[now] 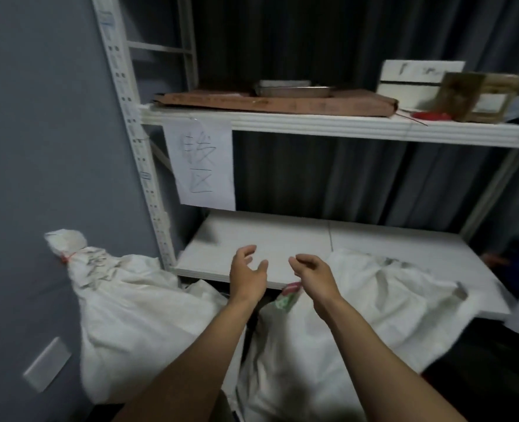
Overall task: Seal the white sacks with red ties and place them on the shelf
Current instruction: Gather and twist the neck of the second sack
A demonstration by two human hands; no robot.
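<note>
A white sack point(130, 315) leans against the grey wall at the left, its neck bound with a red tie point(66, 257). A second white sack point(373, 306) lies unsealed, slumped over the front edge of the lower white shelf point(282, 236). Both my arms reach forward over that shelf edge. My left hand point(247, 274) hovers with loosely curved fingers and holds nothing. My right hand point(314, 274) hovers beside it, fingers relaxed and empty, just left of the second sack. A bunch of red ties point(431, 116) lies on the upper shelf at the right.
The upper shelf point(313, 124) carries a flat brown cardboard box point(276, 102), a metal tray point(293, 88), a white box point(419, 79) and a brown frame. A paper sign point(201, 162) hangs from its edge. A red-green packet point(288, 295) pokes out between the sacks.
</note>
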